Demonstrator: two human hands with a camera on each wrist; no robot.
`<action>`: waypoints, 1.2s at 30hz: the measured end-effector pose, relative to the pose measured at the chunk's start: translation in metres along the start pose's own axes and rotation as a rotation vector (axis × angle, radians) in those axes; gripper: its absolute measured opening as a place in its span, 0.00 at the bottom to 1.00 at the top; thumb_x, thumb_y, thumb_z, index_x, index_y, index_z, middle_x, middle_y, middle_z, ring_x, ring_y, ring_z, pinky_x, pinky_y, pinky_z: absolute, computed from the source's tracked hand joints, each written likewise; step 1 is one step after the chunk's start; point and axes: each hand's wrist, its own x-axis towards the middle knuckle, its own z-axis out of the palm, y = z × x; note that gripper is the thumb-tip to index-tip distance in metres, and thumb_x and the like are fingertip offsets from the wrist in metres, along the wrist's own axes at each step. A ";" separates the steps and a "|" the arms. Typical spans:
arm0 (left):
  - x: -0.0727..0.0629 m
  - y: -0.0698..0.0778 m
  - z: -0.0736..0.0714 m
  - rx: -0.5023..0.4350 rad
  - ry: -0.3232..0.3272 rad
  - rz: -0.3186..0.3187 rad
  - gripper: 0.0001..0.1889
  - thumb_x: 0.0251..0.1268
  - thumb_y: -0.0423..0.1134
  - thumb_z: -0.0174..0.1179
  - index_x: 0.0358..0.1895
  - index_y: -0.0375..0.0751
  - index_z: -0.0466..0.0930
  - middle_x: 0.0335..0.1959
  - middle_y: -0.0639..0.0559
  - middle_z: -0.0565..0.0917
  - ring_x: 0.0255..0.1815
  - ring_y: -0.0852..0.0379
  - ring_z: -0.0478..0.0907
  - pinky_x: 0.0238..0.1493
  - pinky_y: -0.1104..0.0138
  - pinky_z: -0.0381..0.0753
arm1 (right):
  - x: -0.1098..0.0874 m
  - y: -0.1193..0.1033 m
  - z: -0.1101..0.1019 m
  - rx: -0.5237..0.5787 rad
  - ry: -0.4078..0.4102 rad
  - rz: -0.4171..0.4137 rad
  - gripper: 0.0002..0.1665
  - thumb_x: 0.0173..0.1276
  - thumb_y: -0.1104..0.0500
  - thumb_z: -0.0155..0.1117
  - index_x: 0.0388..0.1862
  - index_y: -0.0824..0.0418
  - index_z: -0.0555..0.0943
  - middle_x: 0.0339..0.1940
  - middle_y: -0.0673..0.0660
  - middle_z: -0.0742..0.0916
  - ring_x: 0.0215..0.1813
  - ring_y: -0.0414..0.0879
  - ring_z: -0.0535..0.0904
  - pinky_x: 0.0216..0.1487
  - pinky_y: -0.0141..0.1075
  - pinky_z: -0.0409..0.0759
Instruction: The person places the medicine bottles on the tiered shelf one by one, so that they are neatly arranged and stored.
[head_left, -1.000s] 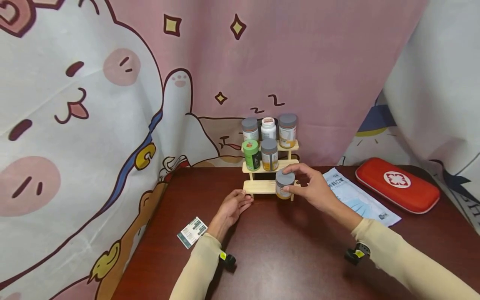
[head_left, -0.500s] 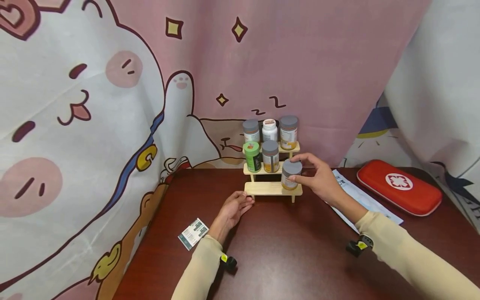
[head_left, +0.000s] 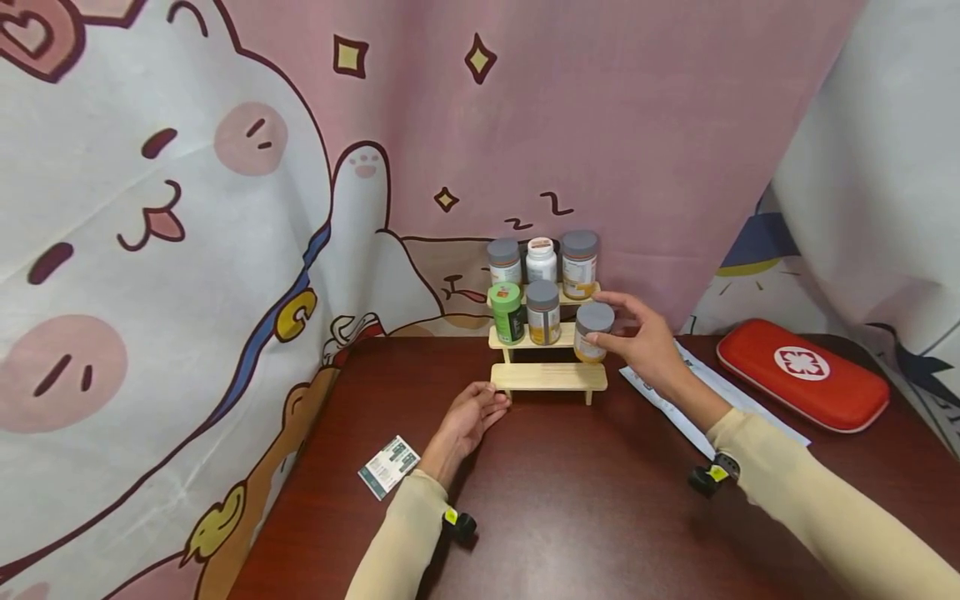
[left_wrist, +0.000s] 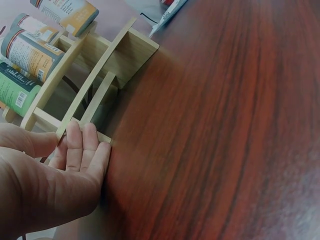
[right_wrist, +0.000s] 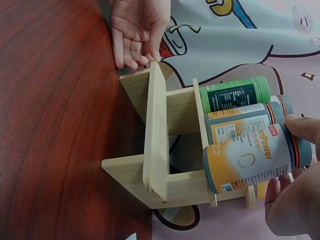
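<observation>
My right hand (head_left: 651,343) grips a supplement bottle (head_left: 592,327) with a grey lid and a white-and-orange label, at the right end of the middle step. Thumb and fingers hold it near the lid; in the right wrist view the label (right_wrist: 250,159) faces the camera. The three-step wooden display rack (head_left: 547,377) has a bare bottom step. Its left end is pinched by my left hand (head_left: 467,418), thumb on the board and fingers below. On the middle step stand a green bottle (head_left: 506,315) and a grey-lidded bottle (head_left: 543,313).
The top step bears a white bottle (head_left: 541,260) between two grey-lidded bottles. Right of the rack lie a mask packet (head_left: 720,396) and a red zippered case (head_left: 802,375). A small printed card (head_left: 389,467) lies at the left. A cartoon curtain (head_left: 637,150) hangs behind the table.
My right hand has lifted the grey-lidded bottle off the bottom step and carried it up and right to the middle step. My left hand stays at the rack's left end.
</observation>
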 end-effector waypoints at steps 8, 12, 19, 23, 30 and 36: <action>-0.001 0.001 0.002 0.003 0.004 -0.008 0.03 0.85 0.36 0.51 0.47 0.45 0.74 0.36 0.53 0.87 0.46 0.56 0.88 0.70 0.55 0.83 | 0.014 -0.002 -0.003 -0.018 0.001 0.010 0.38 0.66 0.56 0.80 0.74 0.54 0.76 0.74 0.55 0.77 0.53 0.43 0.77 0.46 0.26 0.79; 0.000 0.000 0.003 0.002 -0.006 -0.003 0.03 0.85 0.36 0.52 0.47 0.44 0.74 0.36 0.53 0.87 0.45 0.56 0.88 0.71 0.54 0.83 | 0.020 -0.002 -0.001 -0.002 0.011 -0.015 0.37 0.66 0.58 0.80 0.73 0.53 0.77 0.68 0.56 0.80 0.53 0.43 0.78 0.45 0.25 0.79; -0.001 0.000 0.000 0.003 -0.003 -0.008 0.04 0.85 0.35 0.51 0.47 0.43 0.74 0.35 0.53 0.87 0.44 0.57 0.88 0.68 0.56 0.85 | 0.028 0.001 0.004 0.022 0.016 -0.011 0.38 0.65 0.60 0.80 0.73 0.54 0.77 0.57 0.56 0.83 0.45 0.42 0.79 0.38 0.26 0.80; -0.002 0.002 0.001 -0.003 -0.014 -0.012 0.03 0.85 0.35 0.50 0.48 0.43 0.74 0.35 0.53 0.87 0.45 0.57 0.88 0.70 0.56 0.84 | 0.033 0.002 0.005 0.020 0.018 0.009 0.38 0.66 0.58 0.80 0.73 0.52 0.76 0.63 0.59 0.83 0.50 0.48 0.79 0.42 0.26 0.80; -0.002 0.001 0.001 -0.007 -0.021 0.001 0.03 0.85 0.35 0.50 0.49 0.41 0.73 0.36 0.52 0.87 0.45 0.56 0.88 0.70 0.55 0.84 | 0.040 0.006 0.006 0.021 0.036 -0.013 0.35 0.68 0.56 0.78 0.72 0.55 0.76 0.69 0.61 0.81 0.56 0.54 0.79 0.48 0.24 0.78; -0.001 0.002 0.000 -0.001 -0.015 -0.006 0.03 0.85 0.35 0.50 0.49 0.42 0.73 0.35 0.53 0.87 0.45 0.57 0.88 0.68 0.57 0.85 | 0.040 0.012 0.013 0.020 0.100 -0.054 0.33 0.68 0.59 0.78 0.70 0.58 0.78 0.60 0.63 0.85 0.52 0.47 0.80 0.46 0.22 0.78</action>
